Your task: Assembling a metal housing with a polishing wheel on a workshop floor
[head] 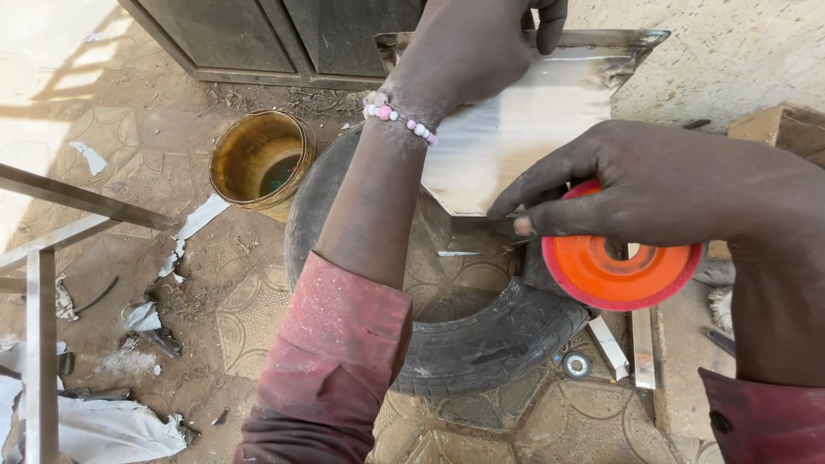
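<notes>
At twelve o'clock, metal sheet (pixel 516 129) gripped by left hand (pixel 468 51) over tyre (pixel 481 344); at three o'clock, orange disc (pixel 619 271) clasped by right hand (pixel 662 185); abrading judged underway; steady pressure needed.

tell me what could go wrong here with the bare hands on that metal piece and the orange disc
The left hand steadies the metal piece bare, and its cut edges could nick the skin. The right hand presses the orange disc close to the lower edge, so a slip might scrape the fingers. The piece only rests on the tyre, which may let it rock.
</notes>
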